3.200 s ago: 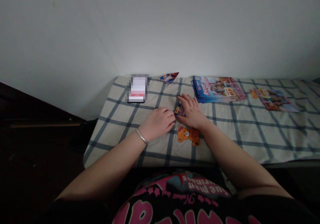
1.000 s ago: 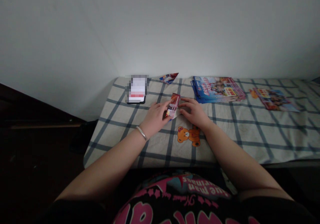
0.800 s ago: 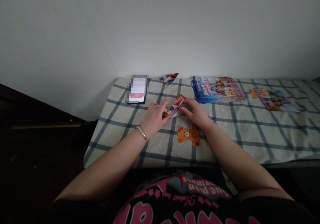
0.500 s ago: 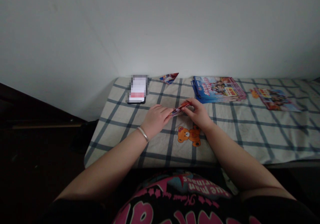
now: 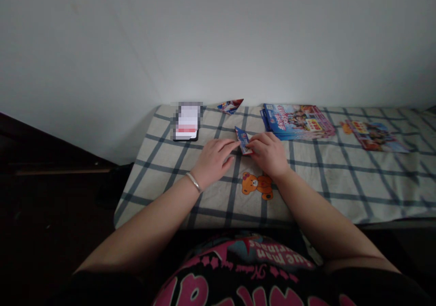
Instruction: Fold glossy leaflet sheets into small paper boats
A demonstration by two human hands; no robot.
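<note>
A small folded paper leaflet [image 5: 242, 138], blue with a printed pattern, is between my hands above the checked tablecloth. My right hand [image 5: 270, 155] has its fingers closed on the leaflet's right side, hiding part of it. At the leaflet's left edge is my left hand [image 5: 215, 159], a silver bangle on its wrist. Its fingers are stretched out, the index fingertip at the paper and the thumb apart from it. Farther back, near the wall, lies another folded paper piece [image 5: 231, 106] with pointed corners.
A stack of printed leaflets [image 5: 296, 122] lies behind my right hand. More leaflets [image 5: 378, 135] lie farther right. A phone [image 5: 186, 122] with a blurred screen rests at the back left. The checked tablecloth [image 5: 323, 174] bears a bear print [image 5: 258, 185]. A wall [image 5: 218, 37] rises behind the table.
The folded leaflet has turned from a narrow reddish strip held by both hands to show its blue face. My left fingers have loosened; my right hand has turned over it.
</note>
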